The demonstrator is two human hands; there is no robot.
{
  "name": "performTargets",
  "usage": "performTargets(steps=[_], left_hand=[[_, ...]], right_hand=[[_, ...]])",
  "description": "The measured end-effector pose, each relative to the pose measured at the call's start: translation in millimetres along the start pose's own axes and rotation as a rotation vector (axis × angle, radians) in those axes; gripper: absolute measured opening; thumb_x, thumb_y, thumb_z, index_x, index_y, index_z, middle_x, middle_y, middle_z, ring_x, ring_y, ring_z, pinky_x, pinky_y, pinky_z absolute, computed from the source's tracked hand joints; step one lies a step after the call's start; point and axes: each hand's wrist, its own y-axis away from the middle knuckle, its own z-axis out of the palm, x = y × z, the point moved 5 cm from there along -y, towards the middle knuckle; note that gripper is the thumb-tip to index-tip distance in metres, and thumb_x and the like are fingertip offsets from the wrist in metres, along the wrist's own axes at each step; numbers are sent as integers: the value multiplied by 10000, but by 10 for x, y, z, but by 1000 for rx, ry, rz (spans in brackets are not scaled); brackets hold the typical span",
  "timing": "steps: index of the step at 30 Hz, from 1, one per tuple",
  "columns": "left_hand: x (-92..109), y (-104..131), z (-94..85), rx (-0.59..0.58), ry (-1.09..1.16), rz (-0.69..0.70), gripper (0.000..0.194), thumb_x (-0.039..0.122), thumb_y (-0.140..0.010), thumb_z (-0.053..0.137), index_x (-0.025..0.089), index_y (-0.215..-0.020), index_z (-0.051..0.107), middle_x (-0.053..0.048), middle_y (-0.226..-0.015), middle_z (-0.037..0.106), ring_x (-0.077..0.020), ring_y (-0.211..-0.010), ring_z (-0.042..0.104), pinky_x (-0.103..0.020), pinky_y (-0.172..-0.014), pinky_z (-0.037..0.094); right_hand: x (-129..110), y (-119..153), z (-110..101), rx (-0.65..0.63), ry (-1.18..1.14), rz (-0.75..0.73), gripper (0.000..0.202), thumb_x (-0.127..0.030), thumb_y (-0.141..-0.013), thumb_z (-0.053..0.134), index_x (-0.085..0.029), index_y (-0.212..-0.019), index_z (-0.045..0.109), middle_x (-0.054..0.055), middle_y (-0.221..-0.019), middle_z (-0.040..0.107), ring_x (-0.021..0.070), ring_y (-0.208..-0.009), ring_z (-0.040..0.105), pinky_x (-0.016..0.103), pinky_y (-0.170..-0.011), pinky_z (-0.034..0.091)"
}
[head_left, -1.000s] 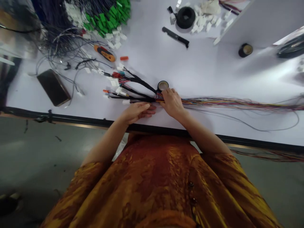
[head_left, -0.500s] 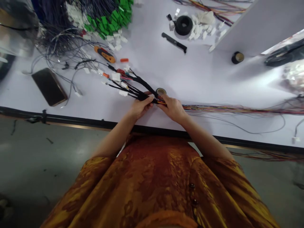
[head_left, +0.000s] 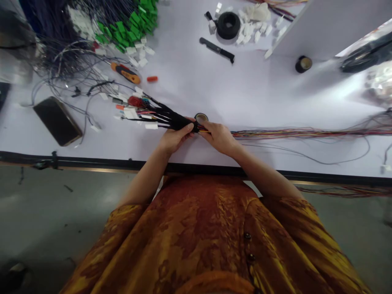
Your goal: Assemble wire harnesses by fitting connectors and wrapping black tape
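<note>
My left hand (head_left: 175,138) is closed around the black-taped branches of a wire harness (head_left: 176,120), thumb on top near where they meet. White, red and orange connectors (head_left: 131,112) fan out at the branch ends to the left. My right hand (head_left: 221,138) grips the harness's loose coloured wires just right of that junction. The bare wires (head_left: 284,134) run on along the table to the right edge. A roll of tape (head_left: 201,118) stands at my right fingertips, behind the harness; whether those fingers hold it too I cannot tell.
A phone (head_left: 57,121) lies at left. Beyond the harness are an orange-black screwdriver (head_left: 125,73), an orange piece (head_left: 152,79), a black cutter (head_left: 217,50), a black tape roll (head_left: 228,25) and green connectors (head_left: 131,28). Another tape roll (head_left: 303,64) stands near a white panel (head_left: 321,28).
The upper black branch, separate before, now lies together with the other branches in my left hand. The view has shifted slightly. Both hands stay close together at the junction.
</note>
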Motion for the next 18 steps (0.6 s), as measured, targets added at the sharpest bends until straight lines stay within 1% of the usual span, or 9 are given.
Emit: performTargets(steps=[3, 6, 10, 12, 16, 18], left_hand=[[-9, 29, -11, 56, -22, 6, 351, 245, -651, 909, 185, -939, 718, 20, -792, 689, -77, -631, 626, -220, -658, 553], [-33, 25, -14, 128, -21, 45, 329, 258, -641, 912, 179, -895, 718, 19, -774, 688, -75, -611, 608, -226, -645, 541], [-53, 16, -2, 135, 11, 121, 336, 319, -622, 939, 192, -835, 712, 33, -709, 661, -67, -581, 592, -201, -600, 518], [-56, 19, -1, 125, 18, 115, 354, 322, -608, 948, 203, -840, 709, 35, -719, 665, -64, -580, 597, -193, -587, 512], [-37, 28, 12, 139, 2, 87, 317, 274, -662, 923, 195, -868, 695, 26, -742, 679, -53, -562, 595, -184, -561, 503], [-21, 28, 15, 176, 3, 106, 285, 271, -685, 911, 191, -856, 696, 25, -725, 678, -52, -551, 592, -184, -557, 506]], right_hand=[[-48, -25, 47, 43, 71, 49, 292, -371, -1047, 445, -190, -1192, 624, 109, -1104, 737, 246, -929, 685, 316, -706, 410], [-66, -30, 53, 53, 98, 98, 272, -358, -1051, 442, -181, -1152, 623, 122, -1101, 738, 253, -918, 692, 327, -700, 414], [-74, -27, -47, -16, -7, 36, 299, -407, -1044, 473, -165, -1160, 606, 123, -1126, 736, 253, -958, 689, 325, -720, 422], [-86, -39, -94, -37, -22, 24, 295, -406, -1051, 462, -170, -1139, 616, 112, -1097, 746, 246, -941, 692, 320, -712, 409], [-135, -74, -102, 30, 30, 59, 306, -393, -1073, 413, -183, -1158, 619, 99, -1074, 757, 237, -922, 698, 313, -688, 391], [-130, -57, -91, 63, 48, 22, 317, -416, -1066, 436, -191, -1214, 603, 94, -1114, 754, 234, -953, 698, 310, -697, 398]])
